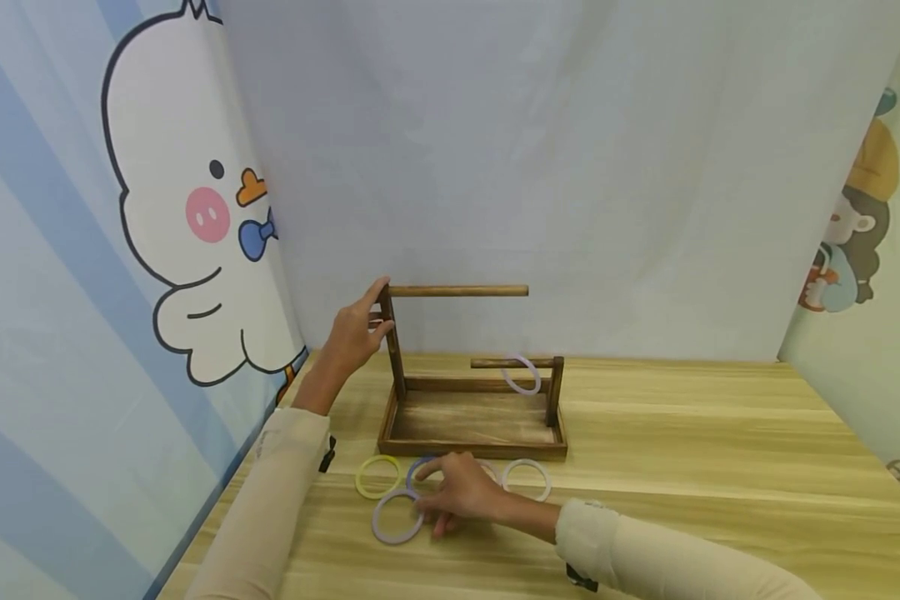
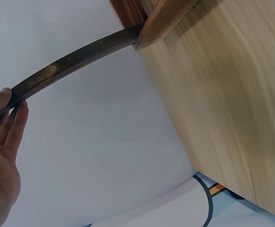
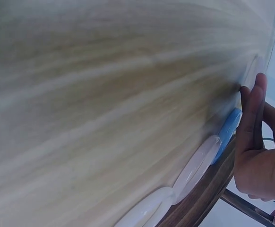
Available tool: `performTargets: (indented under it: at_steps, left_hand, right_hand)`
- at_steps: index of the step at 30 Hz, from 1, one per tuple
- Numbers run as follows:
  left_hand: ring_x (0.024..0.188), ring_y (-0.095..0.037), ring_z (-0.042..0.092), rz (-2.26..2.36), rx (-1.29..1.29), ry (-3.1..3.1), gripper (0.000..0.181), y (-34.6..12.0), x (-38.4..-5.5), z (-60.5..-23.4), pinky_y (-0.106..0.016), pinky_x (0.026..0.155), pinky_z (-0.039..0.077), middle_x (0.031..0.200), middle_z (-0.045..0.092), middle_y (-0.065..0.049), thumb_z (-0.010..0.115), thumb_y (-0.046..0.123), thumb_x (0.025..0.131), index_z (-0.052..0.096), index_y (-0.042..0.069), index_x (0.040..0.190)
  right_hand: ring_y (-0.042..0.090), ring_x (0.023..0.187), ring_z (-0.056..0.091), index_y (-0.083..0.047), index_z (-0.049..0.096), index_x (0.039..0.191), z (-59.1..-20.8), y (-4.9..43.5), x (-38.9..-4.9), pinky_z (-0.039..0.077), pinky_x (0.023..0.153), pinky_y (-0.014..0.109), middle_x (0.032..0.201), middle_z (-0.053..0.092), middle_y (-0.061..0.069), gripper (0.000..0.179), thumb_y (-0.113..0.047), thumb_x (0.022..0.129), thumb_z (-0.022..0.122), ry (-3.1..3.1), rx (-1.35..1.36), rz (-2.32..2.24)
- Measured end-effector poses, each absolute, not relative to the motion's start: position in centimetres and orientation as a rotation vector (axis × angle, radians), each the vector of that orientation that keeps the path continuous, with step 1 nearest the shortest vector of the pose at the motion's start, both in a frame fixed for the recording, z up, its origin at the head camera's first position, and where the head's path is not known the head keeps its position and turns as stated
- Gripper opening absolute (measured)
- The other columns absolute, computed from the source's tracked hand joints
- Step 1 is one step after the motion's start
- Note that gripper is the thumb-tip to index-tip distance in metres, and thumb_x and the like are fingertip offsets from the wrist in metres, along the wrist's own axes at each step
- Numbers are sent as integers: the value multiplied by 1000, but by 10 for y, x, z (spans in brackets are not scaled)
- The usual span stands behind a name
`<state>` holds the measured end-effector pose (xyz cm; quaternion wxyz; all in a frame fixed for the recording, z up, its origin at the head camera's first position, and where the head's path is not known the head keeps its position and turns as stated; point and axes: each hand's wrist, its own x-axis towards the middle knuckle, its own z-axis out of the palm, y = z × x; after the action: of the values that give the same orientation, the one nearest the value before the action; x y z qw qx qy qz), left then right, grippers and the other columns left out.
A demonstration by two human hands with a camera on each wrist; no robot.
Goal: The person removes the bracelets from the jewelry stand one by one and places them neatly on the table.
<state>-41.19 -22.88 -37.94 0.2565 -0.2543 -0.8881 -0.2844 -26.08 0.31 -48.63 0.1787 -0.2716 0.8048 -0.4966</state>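
Note:
A dark wooden stand (image 1: 472, 450) has a tray base, a tall post with a long upper bar, and a short post with a lower bar. My left hand (image 1: 356, 337) grips the tall post (image 2: 76, 60) near its top, thumb on one side and fingers on the other. A pale purple ring (image 1: 534, 385) hangs on the lower bar. My right hand (image 1: 465, 487) is over the rings before the stand, fingers extended, fingertips beside a lavender ring (image 1: 376, 527); contact is unclear. It partly covers a blue ring (image 3: 228, 130) and a pale pink ring (image 3: 196, 163).
A yellow ring (image 1: 358, 477) lies at the left of the group and a white ring (image 1: 546, 483) at the right, all flat on the wood-grain table (image 1: 682, 433). A pale curtain (image 1: 607, 167) stands behind the stand, and a printed cloth (image 1: 45, 333) borders the left.

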Motion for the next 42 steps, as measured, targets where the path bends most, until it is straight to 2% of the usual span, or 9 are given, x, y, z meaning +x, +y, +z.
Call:
performTargets:
  at_steps: [12, 27, 42]
  left_hand:
    - [105, -39, 73, -766, -696, -2407, 77, -228, -412, -377, -43, 89, 65, 134, 62, -28, 74, -3, 95, 34, 4, 161]
    - [105, -40, 73, -768, -708, -2398, 76, -229, -411, -378, -43, 88, 65, 133, 62, -29, 73, -4, 95, 35, 1, 160]
    - [106, -40, 73, -772, -702, -2409, 77, -229, -409, -377, -44, 89, 65, 135, 61, -29, 73, -4, 95, 33, 4, 161]
  right_hand:
    - [21, 50, 72, 14, 64, 127, -492, 0, -263, 62, 48, 25, 68, 74, 10, 47, 1, 87, 83, 2289, -738, -1430]
    - [18, 52, 72, 15, 65, 125, -495, 10, -267, 62, 50, 25, 72, 76, 10, 46, -10, 90, 82, 2350, -840, -1414]
    - [28, 65, 76, 14, 65, 125, -480, 39, -275, 66, 62, 27, 77, 77, 14, 45, -15, 95, 78, 2423, -866, -1427]
